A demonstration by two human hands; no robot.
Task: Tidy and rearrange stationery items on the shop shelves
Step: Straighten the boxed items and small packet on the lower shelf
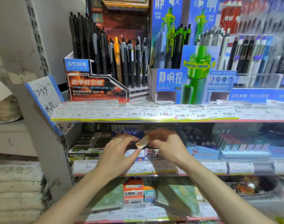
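Observation:
Both hands meet in front of the middle shelf [154, 173] around a small pale yellow packet [142, 141], perhaps an eraser in clear wrap. My left hand [118, 151] pinches its lower left end between thumb and fingers. My right hand [166, 143] pinches its upper right end. The packet is tilted and held in the air, just in front of boxes of erasers [151, 153] on that shelf. What lies directly behind the hands is hidden.
The top shelf holds a red display box of black pens [96, 88] and blue pen displays [194, 65]. Price labels [138, 113] line the shelf edges. Small orange boxes [133, 194] sit on the lower shelf. A grey upright with a scribbled notepad [44, 97] stands on the left.

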